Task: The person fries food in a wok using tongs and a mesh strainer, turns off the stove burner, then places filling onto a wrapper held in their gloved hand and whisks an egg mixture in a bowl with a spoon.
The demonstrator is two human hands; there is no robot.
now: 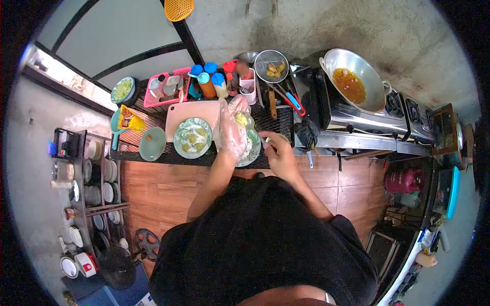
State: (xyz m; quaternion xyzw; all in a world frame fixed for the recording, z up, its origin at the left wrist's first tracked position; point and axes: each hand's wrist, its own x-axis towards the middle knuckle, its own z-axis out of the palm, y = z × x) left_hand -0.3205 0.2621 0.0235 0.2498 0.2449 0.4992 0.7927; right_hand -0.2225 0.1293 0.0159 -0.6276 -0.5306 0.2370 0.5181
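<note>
My left hand (pixel 233 133) wears a clear plastic glove and cups a pale yellow-green lump of food (pixel 242 119) near its fingers. Below and to the right of it is a green-rimmed bowl (pixel 253 153) with a whitish mixture, partly covered by the glove. My right hand (pixel 280 158) is closed on a thin metal utensil, likely a spoon (pixel 264 143), at the bowl's right edge. To the left, a plate (pixel 193 123) dusted with white powder carries several round greenish lumps. Behind the plate lies a pink cutting board (pixel 176 109).
A green bowl (pixel 152 144) and yellow packet (pixel 132 119) stand left. Behind are a pink basket (pixel 152 98), sauce bottles (pixel 207 87) and a strainer (pixel 271 66) with fried pieces. A wok (pixel 372 87) with brown oil sits on the stove (pixel 339 111) at right.
</note>
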